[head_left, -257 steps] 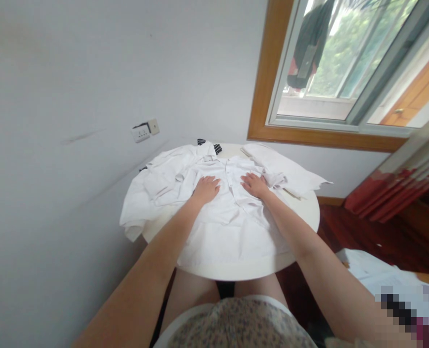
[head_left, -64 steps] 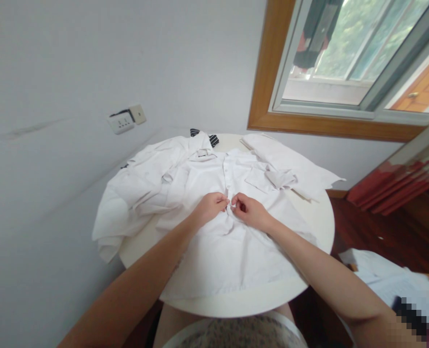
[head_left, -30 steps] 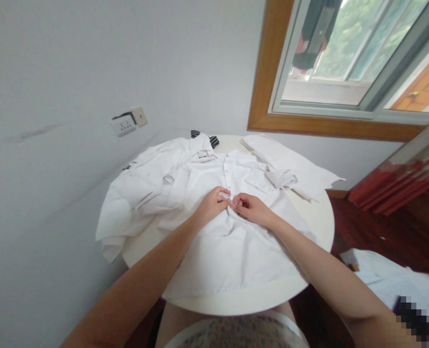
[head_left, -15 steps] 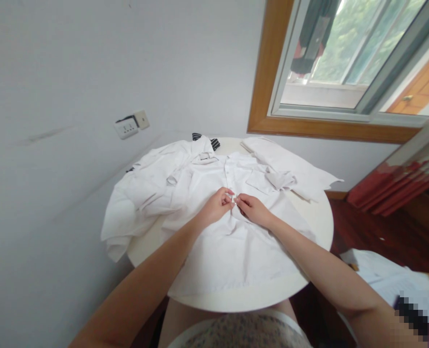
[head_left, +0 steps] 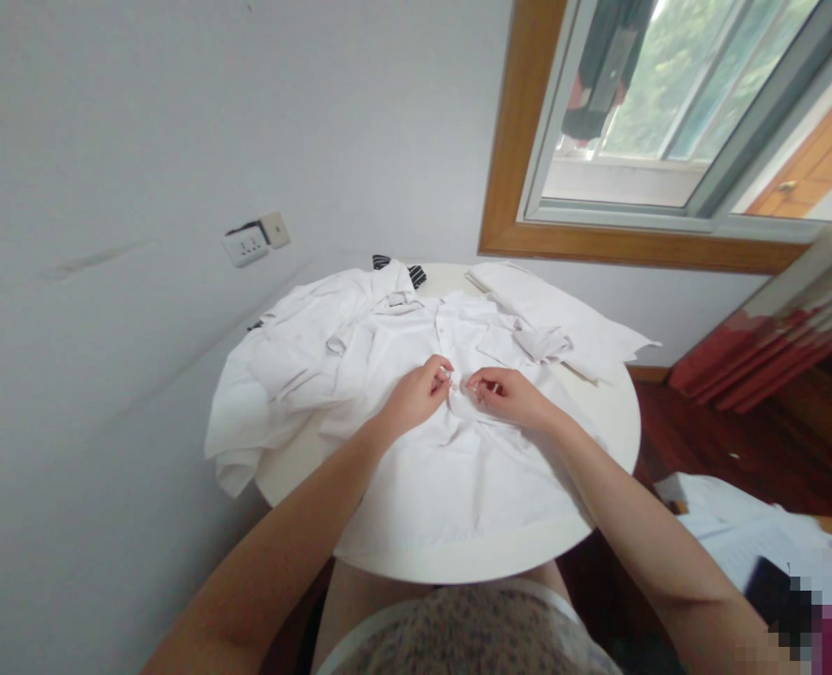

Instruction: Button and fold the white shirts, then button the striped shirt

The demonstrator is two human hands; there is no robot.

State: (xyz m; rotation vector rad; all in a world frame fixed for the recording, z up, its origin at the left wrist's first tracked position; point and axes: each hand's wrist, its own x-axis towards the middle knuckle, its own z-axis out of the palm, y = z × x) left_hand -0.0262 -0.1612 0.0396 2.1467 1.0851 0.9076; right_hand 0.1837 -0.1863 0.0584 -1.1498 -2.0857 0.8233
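Observation:
A white button-up shirt (head_left: 450, 469) lies front-up on a round white table (head_left: 612, 412), collar toward the wall. My left hand (head_left: 416, 394) pinches the left edge of the shirt's button strip at mid-chest. My right hand (head_left: 506, 394) pinches the right edge just across from it. Both hands are closed on the fabric, fingertips almost touching over a button. The shirt's left sleeve (head_left: 247, 412) hangs off the table's left side.
Another white garment (head_left: 563, 319) lies folded at the table's back right. A black-and-white striped cloth (head_left: 401, 267) peeks out by the wall. A wall socket (head_left: 253, 242) sits to the left, a wood-framed window (head_left: 641, 141) at upper right. White papers (head_left: 725, 525) lie lower right.
Earlier both palms lay flat on the shirt's chest. Now both hands pinch the button strip, and over the last second the fingers have shifted only slightly along it.

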